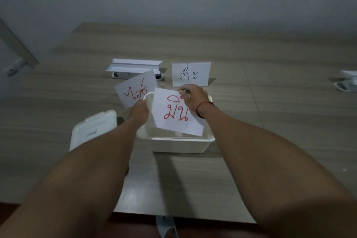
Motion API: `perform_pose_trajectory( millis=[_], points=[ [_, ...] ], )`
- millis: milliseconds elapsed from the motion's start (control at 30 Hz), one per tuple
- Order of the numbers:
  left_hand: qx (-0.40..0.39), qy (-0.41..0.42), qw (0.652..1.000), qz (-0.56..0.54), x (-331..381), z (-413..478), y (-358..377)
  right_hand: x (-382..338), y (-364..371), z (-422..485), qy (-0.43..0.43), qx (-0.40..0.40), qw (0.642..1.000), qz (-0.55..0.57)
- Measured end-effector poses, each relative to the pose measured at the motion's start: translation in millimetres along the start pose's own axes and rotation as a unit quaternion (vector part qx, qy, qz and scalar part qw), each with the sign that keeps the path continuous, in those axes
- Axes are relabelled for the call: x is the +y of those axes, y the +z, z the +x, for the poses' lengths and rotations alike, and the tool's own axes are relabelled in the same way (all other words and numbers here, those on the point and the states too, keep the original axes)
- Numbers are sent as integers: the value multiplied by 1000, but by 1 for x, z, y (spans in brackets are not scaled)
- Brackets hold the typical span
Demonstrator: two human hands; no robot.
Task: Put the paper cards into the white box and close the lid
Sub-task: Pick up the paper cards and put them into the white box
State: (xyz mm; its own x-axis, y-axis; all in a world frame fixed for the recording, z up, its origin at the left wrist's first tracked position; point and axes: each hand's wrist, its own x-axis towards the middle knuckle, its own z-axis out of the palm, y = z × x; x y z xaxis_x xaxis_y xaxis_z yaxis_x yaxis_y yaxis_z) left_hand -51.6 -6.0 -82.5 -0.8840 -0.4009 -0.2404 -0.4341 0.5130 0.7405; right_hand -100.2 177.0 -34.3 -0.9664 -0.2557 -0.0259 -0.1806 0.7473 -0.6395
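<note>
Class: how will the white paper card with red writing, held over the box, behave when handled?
The white paper card with red writing looks thin, so probably floppy and very light. Pinched at one corner by the right hand, it may sag or slip into the white plastic box.

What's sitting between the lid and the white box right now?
In the head view, only the left forearm crosses the gap between the lid and the white box; the table there looks otherwise bare.

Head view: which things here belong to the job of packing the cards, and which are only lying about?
Belong to the job:
- white plastic box, open
- white plastic lid, off, left of the box
- paper card with red writing in right hand
- paper card with red writing in left hand
- paper card with green writing, behind the box

Lying about:
- white cable tray
- white desk socket
</note>
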Motion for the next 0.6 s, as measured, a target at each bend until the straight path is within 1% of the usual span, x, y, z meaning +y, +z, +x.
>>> perform_pose_trajectory(
  millis=[67, 167, 233, 300, 333, 367, 433, 467, 533, 567, 600],
  points=[
    [4, 2, 1000, -5, -1, 1, 0, 9, 12, -5, 19, -87, 996, 12],
    [14, -1, 1000, 5, 0, 2, 0, 10, 17, -11, 24, -236, 971, -19],
    [19, -9, 1000, 14, 3, 3, 0, 4, 13, -14, 50, -299, 952, -48],
    [29, -14, 999, 19, 5, 3, 0, -2, 9, -13, 103, -345, 932, -36],
    [33, -15, 999, 20, 7, 3, 1, -3, 8, -10, 116, -345, 931, -15],
    [37, -17, 999, 20, 7, 5, 2, -2, 9, -6, 114, -316, 942, 2],
    [44, -21, 999, 22, 8, 11, 4, 4, 10, 6, 83, -201, 976, 9],
    [48, -21, 998, 27, 9, 14, 4, 6, 10, 14, 64, -137, 989, -5],
    [64, -25, 997, 47, 12, 21, 4, 9, 8, 25, 32, -29, 997, -57],
    [77, -29, 995, 59, 14, 27, 2, 8, 7, 29, 25, 3, 995, -101],
    [90, -40, 993, 63, 16, 33, 0, 8, 7, 33, 23, 13, 988, -149]
  ],
)
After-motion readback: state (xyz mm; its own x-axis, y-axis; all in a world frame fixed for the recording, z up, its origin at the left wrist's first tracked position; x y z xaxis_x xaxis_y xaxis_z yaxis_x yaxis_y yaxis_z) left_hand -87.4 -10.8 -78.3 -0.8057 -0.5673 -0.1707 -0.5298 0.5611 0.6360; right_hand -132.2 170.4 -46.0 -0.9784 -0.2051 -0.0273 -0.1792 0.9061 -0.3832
